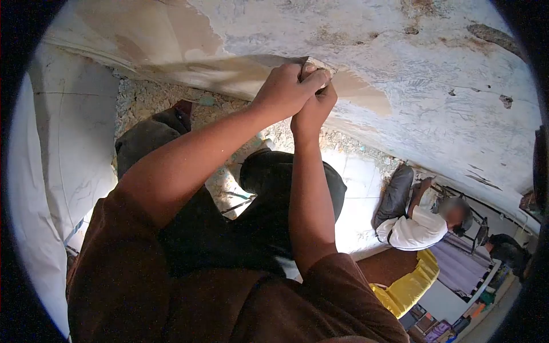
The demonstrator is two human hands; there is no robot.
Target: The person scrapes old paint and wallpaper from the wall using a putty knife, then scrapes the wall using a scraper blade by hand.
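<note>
Both of my hands are together at the wall (434,86), near the top middle of the head view. My left hand (283,88) and my right hand (314,108) are closed round a small flat scraper (316,63), whose pale blade shows above the fingers against the wall. Most of the tool is hidden by the fingers. Tan bare patches (363,94) lie beside the hands, while white, cracked paint covers the wall to the right.
Flaked debris (143,103) lies along the wall's foot. On the right a person in a white top (420,228) sits by the wall, near a yellow cloth (412,283). White sheeting (34,228) hangs at the far left.
</note>
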